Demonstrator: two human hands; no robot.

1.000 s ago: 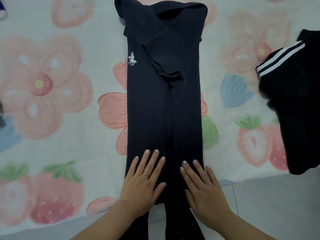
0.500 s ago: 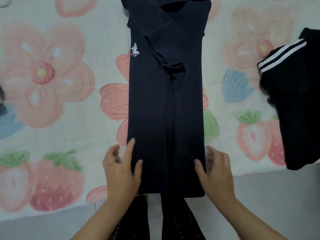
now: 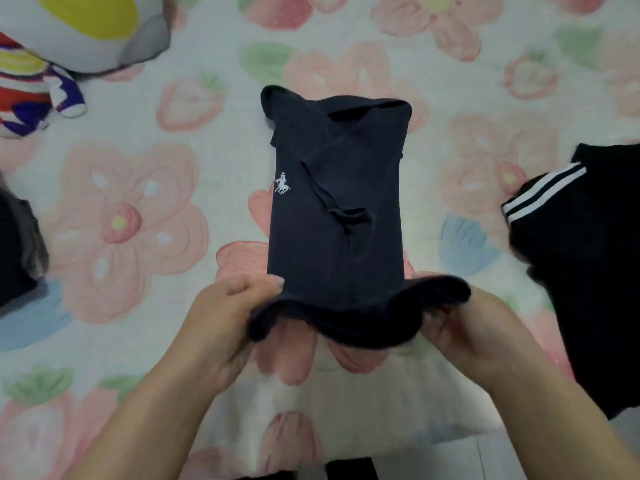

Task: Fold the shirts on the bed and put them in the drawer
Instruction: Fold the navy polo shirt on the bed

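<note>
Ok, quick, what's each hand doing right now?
Left hand: closed on the lower left edge of the navy shirt.
Right hand: closed on its lower right edge.

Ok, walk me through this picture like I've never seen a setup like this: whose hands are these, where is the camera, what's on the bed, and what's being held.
There is no machine here. A person wears a wide-angle camera on the head, looking forward and down, so this single view shows their own two bare arms reaching in from the bottom edge.

The surface is a bed covered in a print of pink flowers and strawberries. In the middle lies a dark navy shirt with a small white horse logo, already folded into a narrow strip. The left hand and right hand each have a grip on a bottom corner and hold that end lifted off the bed, probably to fold it up towards the collar.

At the right edge lies a black garment with white stripes. A plush toy sits at top left, and some dark cloth shows at the left edge.
</note>
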